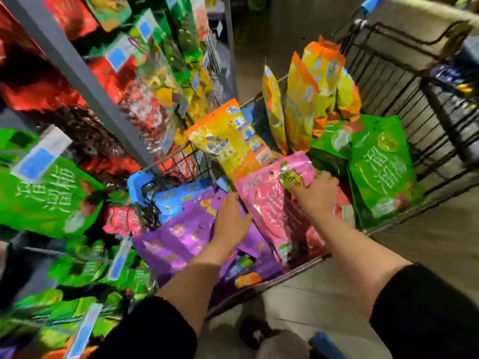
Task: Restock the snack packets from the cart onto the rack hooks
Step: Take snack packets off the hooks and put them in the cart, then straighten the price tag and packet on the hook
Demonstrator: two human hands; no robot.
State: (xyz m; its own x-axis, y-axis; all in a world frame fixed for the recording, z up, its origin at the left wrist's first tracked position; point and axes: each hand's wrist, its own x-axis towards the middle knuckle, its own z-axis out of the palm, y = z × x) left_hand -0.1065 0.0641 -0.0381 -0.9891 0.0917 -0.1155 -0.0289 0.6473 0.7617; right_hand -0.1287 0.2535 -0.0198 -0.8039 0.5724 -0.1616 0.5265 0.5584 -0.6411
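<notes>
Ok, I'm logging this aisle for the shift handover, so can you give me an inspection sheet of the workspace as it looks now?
Surface: wire cart, piled with packets.
Job's things: pink packet, purple packets, green packets, orange-yellow packets in the cart; rack on the left hung with red and green packets.
Clutter: nothing seen.
Grips: left hand lies on the pink packet's edge; right hand grips its top.
Cables: nothing seen.
Surroundings: grey floor, second cart at right.
</notes>
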